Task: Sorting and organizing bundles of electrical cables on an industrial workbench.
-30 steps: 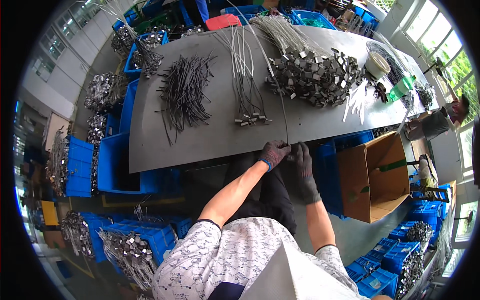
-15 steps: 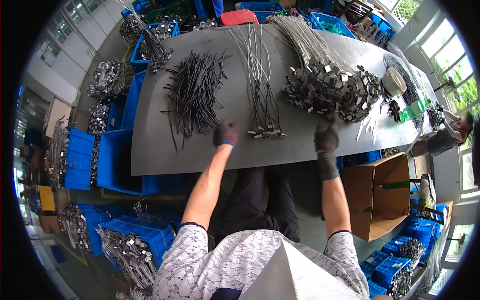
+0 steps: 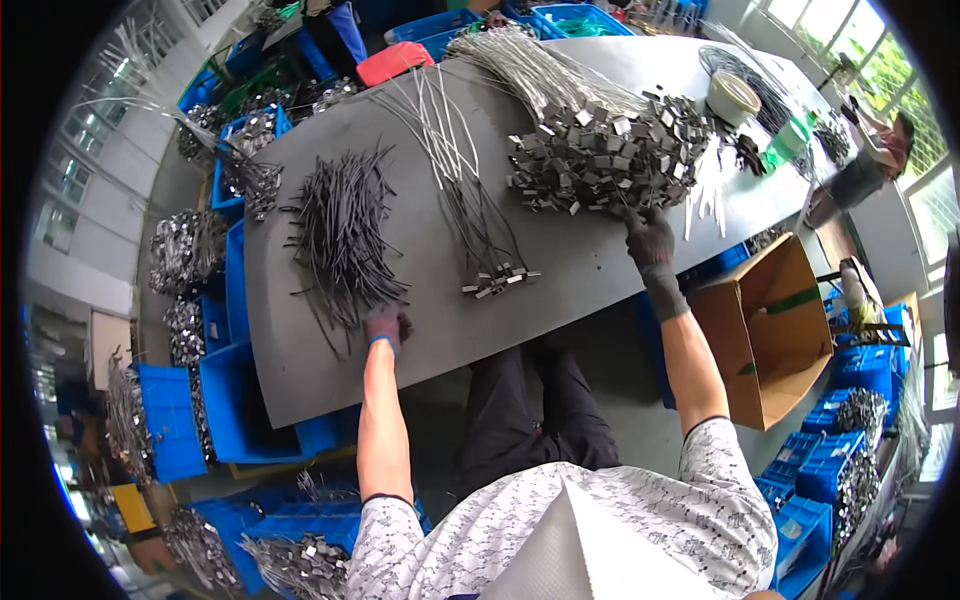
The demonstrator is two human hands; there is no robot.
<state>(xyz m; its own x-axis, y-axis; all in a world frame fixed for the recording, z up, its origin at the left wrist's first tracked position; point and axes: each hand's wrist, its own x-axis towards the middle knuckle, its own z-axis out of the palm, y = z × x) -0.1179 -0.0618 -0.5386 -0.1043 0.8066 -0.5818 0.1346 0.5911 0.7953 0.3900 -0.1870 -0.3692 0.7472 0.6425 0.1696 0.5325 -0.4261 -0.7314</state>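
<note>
A heap of thin black tubes [image 3: 345,225] lies on the left of the grey metal table [image 3: 440,325]. My left hand [image 3: 388,325], in a dark glove, is at the heap's near end with its fingers curled; what they hold, if anything, is hidden. My right hand [image 3: 652,240], gloved too, touches the near edge of a big pile of small metal blocks [image 3: 610,150]. Its fingers are drawn together among the pieces, and any piece in them is too small to make out. Between the hands lies a bundle of wires [image 3: 460,190] with metal blocks at its near ends.
Pale wires [image 3: 540,70] stretch behind the block pile. To the right are a round tub [image 3: 733,98] and a green bottle [image 3: 788,143]. An open cardboard box [image 3: 765,335] and a blue crate [image 3: 255,395] stand below the table's edge. Another person [image 3: 860,165] is at far right.
The view has turned, so the table sits tilted. My right hand has come up to the edge of the block pile; my left hand has drawn in against the near end of the black tubes.
</note>
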